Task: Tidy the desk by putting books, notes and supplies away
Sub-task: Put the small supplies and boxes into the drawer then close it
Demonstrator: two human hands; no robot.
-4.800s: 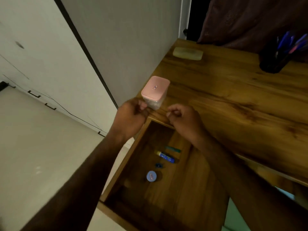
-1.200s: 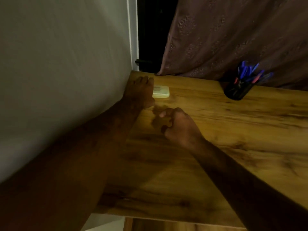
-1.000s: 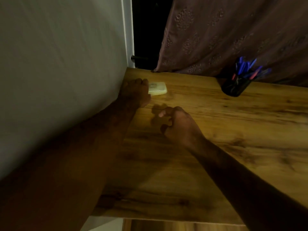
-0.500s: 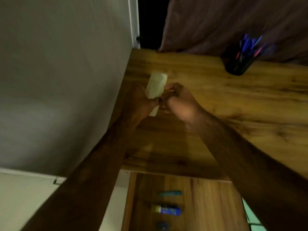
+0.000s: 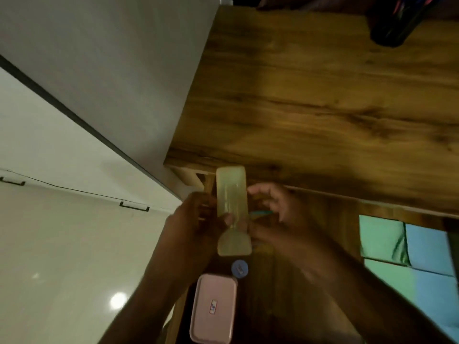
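A pale yellow translucent box (image 5: 231, 192) hangs upright over the open drawer (image 5: 278, 289), just in front of the wooden desk's (image 5: 323, 108) near edge. My left hand (image 5: 196, 219) grips its left side, with the thumb across its face. My right hand (image 5: 273, 214) holds its right edge with curled fingers. In the drawer below lie a pink-lidded box (image 5: 213, 309), a small round blue item (image 5: 239, 268) and a teal pen (image 5: 260, 213), partly hidden by my hands.
A dark pen holder (image 5: 397, 21) with blue and pink pens stands at the desk's far right. A grey wall (image 5: 111, 70) borders the desk's left side. Green and blue fabric (image 5: 409, 249) shows to the right of the drawer. Pale floor (image 5: 62, 256) lies at left.
My left hand picked the pale box off the far left of the desk, my right hand joined it, and both brought it back over the open drawer. The pink box now lies in the drawer.
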